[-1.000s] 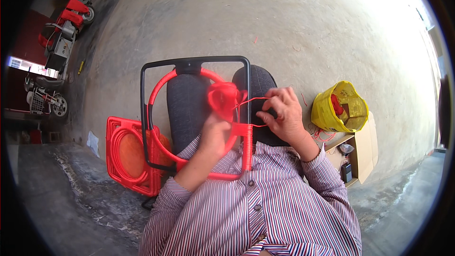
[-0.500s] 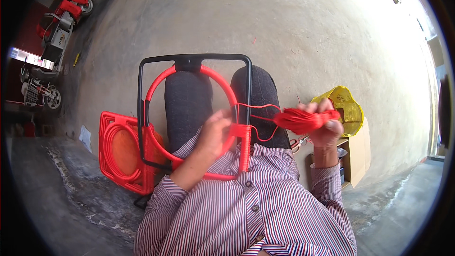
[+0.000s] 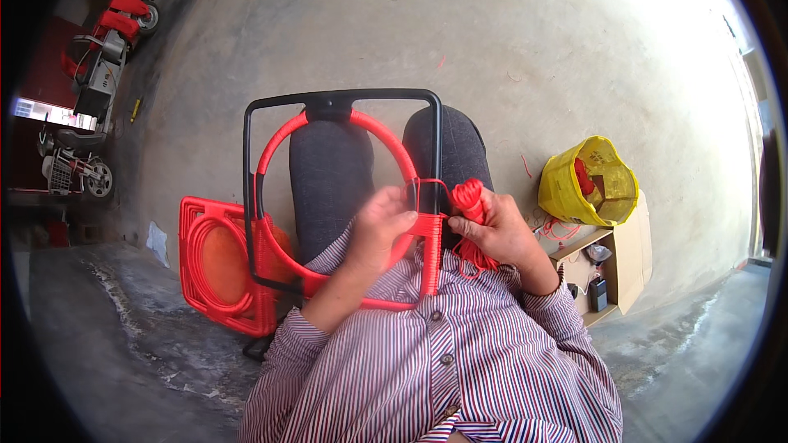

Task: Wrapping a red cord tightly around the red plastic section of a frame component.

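A black rectangular frame [image 3: 374,93] with a round inner ring rests on my lap. Red cord [image 3: 386,136] wraps much of the ring, the lower bar and the lower part of the right bar. At the ring's right side is my left hand [image 3: 373,226], its thumb by the red-wrapped joint [image 3: 427,224]; its fingers are smeared by motion. Just outside the right bar, my right hand [image 3: 505,234] is closed around a bundle of red cord [image 3: 468,197], whose lower strands hang below the hand. A loose strand runs from the bundle to the right bar.
To the left leans a red-wrapped frame with an orange round middle [image 3: 223,267]. On the right stand a yellow bucket [image 3: 566,189] with red cord inside and an open cardboard box [image 3: 630,262] with small items. Scooters [image 3: 103,74] are parked at far left.
My right hand has come left and in toward the frame with the cord bundle, and the loose strands have shortened. My left hand stays by the ring.
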Demonstrator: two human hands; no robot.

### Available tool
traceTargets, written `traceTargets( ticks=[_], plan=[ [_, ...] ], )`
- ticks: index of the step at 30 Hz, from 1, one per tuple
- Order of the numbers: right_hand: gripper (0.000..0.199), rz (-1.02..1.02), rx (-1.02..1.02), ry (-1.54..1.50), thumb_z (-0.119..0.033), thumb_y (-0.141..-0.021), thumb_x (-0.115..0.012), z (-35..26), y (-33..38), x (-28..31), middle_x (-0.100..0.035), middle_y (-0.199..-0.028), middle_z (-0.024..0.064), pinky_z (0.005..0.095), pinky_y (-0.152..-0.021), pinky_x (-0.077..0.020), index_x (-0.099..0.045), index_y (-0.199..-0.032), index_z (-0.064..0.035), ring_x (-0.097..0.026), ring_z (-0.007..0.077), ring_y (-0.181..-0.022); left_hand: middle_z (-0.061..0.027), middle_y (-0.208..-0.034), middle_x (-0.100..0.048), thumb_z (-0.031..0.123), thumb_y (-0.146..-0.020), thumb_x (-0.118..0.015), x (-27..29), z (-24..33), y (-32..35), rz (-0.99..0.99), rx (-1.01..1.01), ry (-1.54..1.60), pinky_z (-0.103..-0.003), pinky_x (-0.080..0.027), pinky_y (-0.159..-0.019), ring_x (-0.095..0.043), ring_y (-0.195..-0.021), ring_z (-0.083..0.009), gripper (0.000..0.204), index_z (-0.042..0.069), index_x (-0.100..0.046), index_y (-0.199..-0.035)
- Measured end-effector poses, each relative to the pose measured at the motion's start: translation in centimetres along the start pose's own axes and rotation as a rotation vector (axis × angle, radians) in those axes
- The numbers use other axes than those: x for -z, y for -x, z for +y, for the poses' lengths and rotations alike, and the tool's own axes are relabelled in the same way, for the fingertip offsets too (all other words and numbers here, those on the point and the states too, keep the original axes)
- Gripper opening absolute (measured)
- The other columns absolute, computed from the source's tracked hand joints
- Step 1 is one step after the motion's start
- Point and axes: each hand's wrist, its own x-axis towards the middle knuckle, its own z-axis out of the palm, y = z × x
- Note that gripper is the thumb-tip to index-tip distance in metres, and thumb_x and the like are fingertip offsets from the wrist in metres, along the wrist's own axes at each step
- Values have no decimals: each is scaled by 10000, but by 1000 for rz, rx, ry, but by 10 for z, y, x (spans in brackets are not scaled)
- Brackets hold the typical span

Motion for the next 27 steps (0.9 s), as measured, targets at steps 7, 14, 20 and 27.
traceTargets(
  ticks=[7,14,20,27],
  plan=[
    [188,244,-186,-775,-28,-805,-702,1,17,34,-539,-693,-10,214,-524,-431,-536,-888,-55,-528,77,-558,-96,-901,-645,-26,-846,-625,10,2,3,34,47,-93,-268,-564,-625,-649,-746,-147,169,46,-525,-961],
    [240,271,-142,-780,-13,-719,-712,-27,40,40,-519,-660,-13,203,-501,-400,-534,-875,-55,-500,80,-525,-91,-931,-628,-35,-850,-615,11,0,-1,87,74,-127,-268,-552,-718,-637,-801,-151,189,21,-524,-1005],
    [99,1087,10,-663,-90,-929,-570,66,72,204,-520,-731,-13,235,-551,-442,-521,-1016,-88,-497,83,-617,-89,-996,-627,101,-916,-544,4,7,-2,-40,39,168,-302,-481,-869,-620,-918,-161,187,6,-534,-1077],
    [406,867,173,-722,-296,-954,-492,46,82,150,-526,-817,27,301,-655,-487,-459,-1249,-20,-554,149,-732,-31,-969,-628,272,-982,-496,1,0,-8,-100,69,179,-267,-491,-820,-623,-883,-121,262,48,-550,-1108]
  ],
)
